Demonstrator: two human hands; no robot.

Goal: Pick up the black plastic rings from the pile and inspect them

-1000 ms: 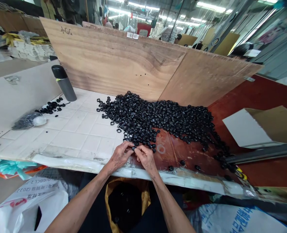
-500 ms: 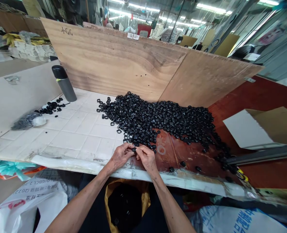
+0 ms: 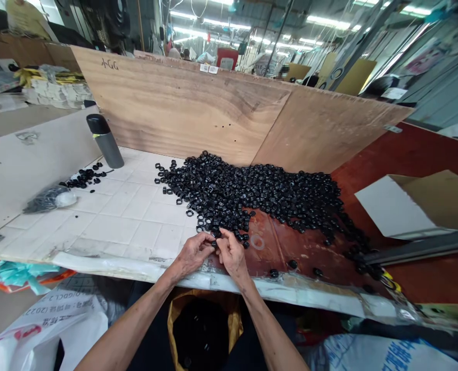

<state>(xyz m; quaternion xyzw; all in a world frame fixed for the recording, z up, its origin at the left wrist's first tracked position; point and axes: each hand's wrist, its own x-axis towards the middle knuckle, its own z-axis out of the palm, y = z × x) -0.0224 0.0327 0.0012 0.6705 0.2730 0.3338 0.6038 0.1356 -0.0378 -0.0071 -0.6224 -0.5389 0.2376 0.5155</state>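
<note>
Over the table's front edge, my left hand (image 3: 192, 252) pinches a small black ring (image 3: 214, 243) between thumb and fingertips. My right hand (image 3: 232, 253) is close beside it, its index finger stretched out and apart from the thumb, which is near the ring. Fingers partly hide this ring, so its details are too small to make out. Just beyond both hands spreads a large heap of black rings (image 3: 244, 190), with some loose ones at its left fringe. Below the edge, a yellow bag (image 3: 172, 324) stands open between my legs, with dark pieces in it.
A dark grey bottle (image 3: 109, 147) stands at the back left, near small black parts (image 3: 84, 178) and a plastic bag (image 3: 49, 199). A wooden board (image 3: 182, 103) closes off the back. At right are an open carton (image 3: 397, 211) and a metal bar (image 3: 418, 250).
My right index finger has lifted and straightened away from the ring. My left hand keeps its pinch in nearly the same place. The view has shifted slightly.
</note>
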